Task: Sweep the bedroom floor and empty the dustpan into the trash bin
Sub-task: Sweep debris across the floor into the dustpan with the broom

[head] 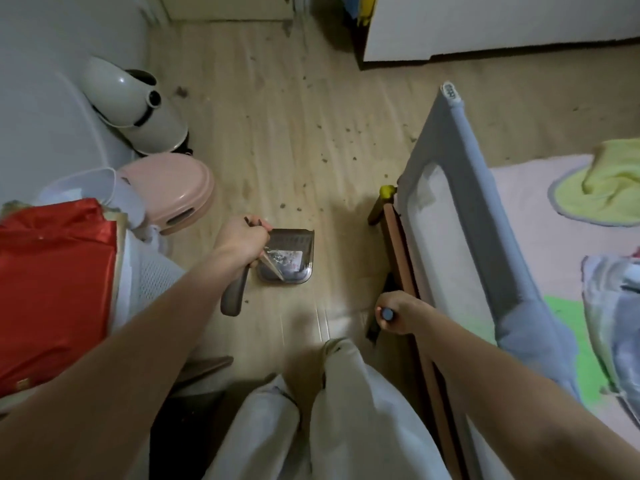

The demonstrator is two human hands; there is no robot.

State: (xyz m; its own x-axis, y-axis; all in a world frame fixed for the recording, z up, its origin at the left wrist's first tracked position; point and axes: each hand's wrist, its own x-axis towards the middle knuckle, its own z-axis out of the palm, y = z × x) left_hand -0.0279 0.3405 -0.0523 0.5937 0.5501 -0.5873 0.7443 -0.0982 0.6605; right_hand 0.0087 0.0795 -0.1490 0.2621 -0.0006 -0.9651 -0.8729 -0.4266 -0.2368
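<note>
A dark translucent dustpan (292, 244) sits on the pale wood floor (277, 133) ahead of my feet, with grey dust and scraps inside it. My left hand (242, 240) grips the dustpan's upright brown handle (235, 292). My right hand (394, 313) is curled round the grey top end of a broom handle (386, 314) beside the bed frame; the broom's shaft and head are hidden below my hand. Dark crumbs (325, 157) lie scattered over the floor beyond the dustpan.
A pink lidded bin (173, 188) and a white panda-shaped bin (145, 109) stand at the left by the wall. A red bag (55, 282) sits at the near left. A bed with a grey guard rail (460, 188) borders the right. A white cabinet (485, 26) stands at the back.
</note>
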